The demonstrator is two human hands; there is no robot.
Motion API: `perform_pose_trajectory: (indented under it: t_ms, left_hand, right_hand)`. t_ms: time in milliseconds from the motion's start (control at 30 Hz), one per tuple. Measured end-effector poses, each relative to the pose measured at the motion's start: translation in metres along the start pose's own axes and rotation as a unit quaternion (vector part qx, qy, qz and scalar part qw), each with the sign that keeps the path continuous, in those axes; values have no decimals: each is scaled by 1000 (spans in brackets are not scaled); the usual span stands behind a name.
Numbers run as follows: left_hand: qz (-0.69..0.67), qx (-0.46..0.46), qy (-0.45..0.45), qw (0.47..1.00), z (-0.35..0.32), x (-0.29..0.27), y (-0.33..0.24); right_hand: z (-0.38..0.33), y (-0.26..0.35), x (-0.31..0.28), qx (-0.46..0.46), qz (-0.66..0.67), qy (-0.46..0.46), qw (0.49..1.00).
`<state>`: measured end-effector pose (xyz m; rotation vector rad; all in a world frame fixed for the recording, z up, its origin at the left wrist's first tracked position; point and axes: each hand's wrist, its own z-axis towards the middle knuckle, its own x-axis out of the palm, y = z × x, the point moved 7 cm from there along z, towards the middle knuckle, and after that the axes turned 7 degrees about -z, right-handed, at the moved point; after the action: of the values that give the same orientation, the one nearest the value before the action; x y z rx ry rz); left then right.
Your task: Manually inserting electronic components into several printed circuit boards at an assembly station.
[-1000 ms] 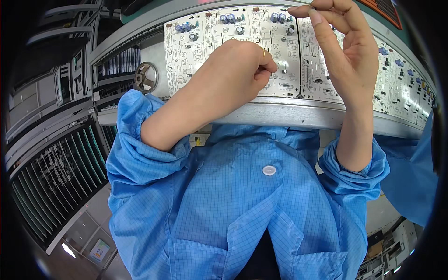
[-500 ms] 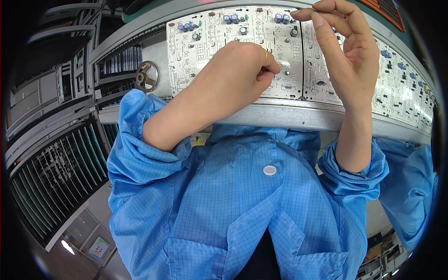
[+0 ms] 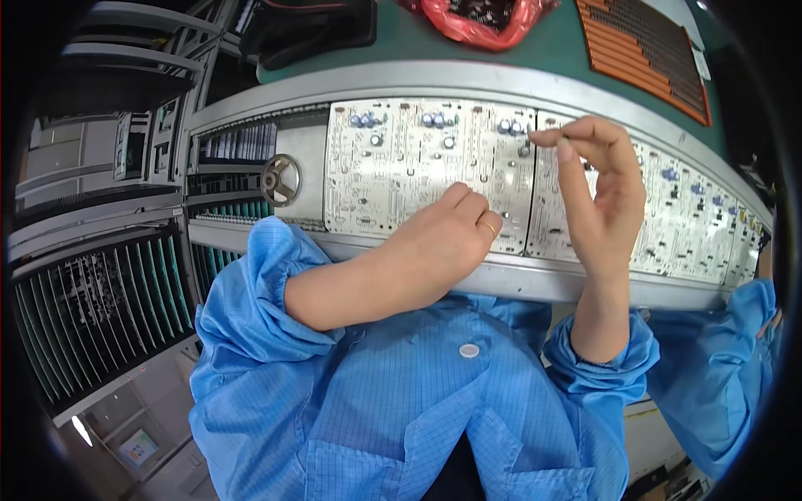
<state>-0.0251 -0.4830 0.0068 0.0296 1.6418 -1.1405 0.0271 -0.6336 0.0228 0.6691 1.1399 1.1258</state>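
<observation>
A white circuit board [image 3: 401,179] with small capacitors lies in a metal-railed track in front of me. My left hand [image 3: 451,238] is over its near right part, back of the hand up, a ring on one finger. Its fingers curl down, and their tips and anything in them are hidden. To the right, my right hand [image 3: 606,179] is raised above the seam with a second white circuit board [image 3: 547,217]. Thumb and fingers are drawn together there; whatever they hold is too small to make out. Blue capacitors [image 3: 510,127] stand on the first board near these fingertips.
A metal handwheel [image 3: 281,179] sits at the track's left end. Beyond the far rail [image 3: 418,77] are a red plastic bag [image 3: 476,33] of dark parts and an orange slotted rack [image 3: 647,54]. Racks of upright boards [image 3: 104,309] stand left. Another person's blue sleeve [image 3: 718,376] is at right.
The view has shifted, bringing the red bag and more of the orange rack into sight. My left hand has turned its fingers down and come nearer the front rail. My right hand keeps its pose.
</observation>
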Motion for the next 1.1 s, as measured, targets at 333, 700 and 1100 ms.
perform_pose_trajectory:
  t_ms: [333, 700, 1100]
  left_hand:
    - [195, 14, -228, 954, 128, -119, 85]
    - [212, -56, -165, 962, 184, -118, 129]
    - [-87, -147, -185, 968, 129, -152, 71]
  right_hand:
    - [5, -12, -1, 49, 35, -19, 998]
    - [8, -26, -1, 90, 22, 24, 995]
    - [11, 3, 14, -12, -213, 98, 972]
